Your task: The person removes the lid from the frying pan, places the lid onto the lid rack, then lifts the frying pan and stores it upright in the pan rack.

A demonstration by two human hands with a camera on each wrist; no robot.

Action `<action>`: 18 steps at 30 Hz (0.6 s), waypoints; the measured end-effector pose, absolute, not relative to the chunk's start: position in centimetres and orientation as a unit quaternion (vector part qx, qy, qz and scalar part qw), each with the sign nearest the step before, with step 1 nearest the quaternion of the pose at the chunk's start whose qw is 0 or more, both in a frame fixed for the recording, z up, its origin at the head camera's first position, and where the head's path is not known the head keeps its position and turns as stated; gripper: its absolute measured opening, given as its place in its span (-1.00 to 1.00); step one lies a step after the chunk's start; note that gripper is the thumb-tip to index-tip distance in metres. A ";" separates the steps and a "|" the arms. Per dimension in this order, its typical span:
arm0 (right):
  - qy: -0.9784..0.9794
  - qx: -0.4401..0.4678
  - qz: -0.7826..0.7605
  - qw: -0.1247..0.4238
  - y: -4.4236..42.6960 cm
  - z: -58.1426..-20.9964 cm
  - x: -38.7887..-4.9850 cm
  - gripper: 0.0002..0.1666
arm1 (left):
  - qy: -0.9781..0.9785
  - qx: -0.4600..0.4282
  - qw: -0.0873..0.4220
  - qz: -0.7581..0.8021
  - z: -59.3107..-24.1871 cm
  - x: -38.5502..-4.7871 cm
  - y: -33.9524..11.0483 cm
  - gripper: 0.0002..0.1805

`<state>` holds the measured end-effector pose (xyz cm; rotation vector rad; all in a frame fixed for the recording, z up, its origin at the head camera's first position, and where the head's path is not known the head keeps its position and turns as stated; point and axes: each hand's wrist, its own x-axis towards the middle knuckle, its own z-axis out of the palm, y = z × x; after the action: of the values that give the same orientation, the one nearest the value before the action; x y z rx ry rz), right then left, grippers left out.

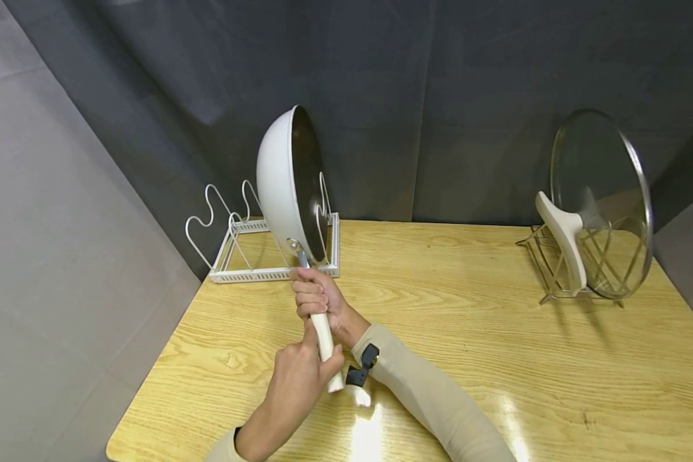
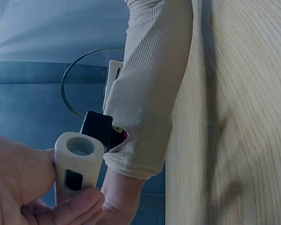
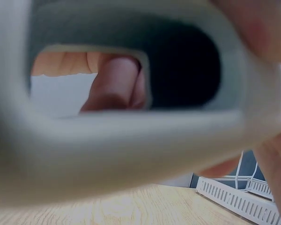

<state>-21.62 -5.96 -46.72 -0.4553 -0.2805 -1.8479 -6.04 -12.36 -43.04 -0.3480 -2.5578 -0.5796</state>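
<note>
A white frying pan [image 1: 278, 176] with a dark inside stands on edge, its body among the wire dividers of a white rack [image 1: 254, 276]; whether it bears on the rack I cannot tell. My right hand [image 1: 321, 298] grips the cream handle [image 1: 323, 337] just below its metal joint. Lower down, my left hand [image 1: 300, 372] holds the same handle, thumb on one side near its end. In the left wrist view the hollow handle end [image 2: 79, 161] sits between thumb and fingers of the left hand [image 2: 18, 187]. Very close, the handle [image 3: 131, 154] fills most of the right wrist view.
At the right, a glass lid [image 1: 600, 192] with a cream handle [image 1: 563, 240] leans upright in a small wire stand [image 1: 554, 282]. Wooden table [image 1: 439, 308] lies under everything. A dark curtain [image 1: 468, 115] hangs behind, and grey panels [image 1: 63, 256] flank the sides.
</note>
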 end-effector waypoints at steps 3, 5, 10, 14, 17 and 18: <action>-0.120 -0.194 -0.788 0.572 -5.9 -46.7 -21.6 -0.68 | -0.937 -0.127 0.245 -0.215 -43.1 -6.0 -12.4 -0.62; -0.120 -0.193 -0.789 0.571 -6.0 -46.8 -21.6 -0.68 | -0.936 -0.126 0.244 -0.218 -43.1 -6.0 -12.4 -0.60; -0.119 -0.190 -0.790 0.571 -6.0 -46.8 -21.6 -0.69 | -0.936 -0.124 0.248 -0.218 -43.2 -6.0 -12.4 -0.58; -0.118 -0.193 -0.791 0.569 -6.0 -46.9 -21.6 -0.70 | -0.934 -0.126 0.258 -0.211 -43.3 -5.9 -12.3 -0.62; -0.114 -0.196 -0.792 0.567 -6.0 -47.0 -21.6 -0.70 | -0.933 -0.128 0.263 -0.209 -43.4 -5.9 -12.2 -0.66; -0.112 -0.197 -0.792 0.566 -6.0 -47.0 -21.6 -0.70 | -0.933 -0.128 0.265 -0.208 -43.4 -5.9 -12.2 -0.66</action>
<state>-21.59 -5.98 -46.98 -0.4622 -0.2640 -1.8629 -5.88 -12.22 -43.43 -0.3453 -2.5212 -0.5625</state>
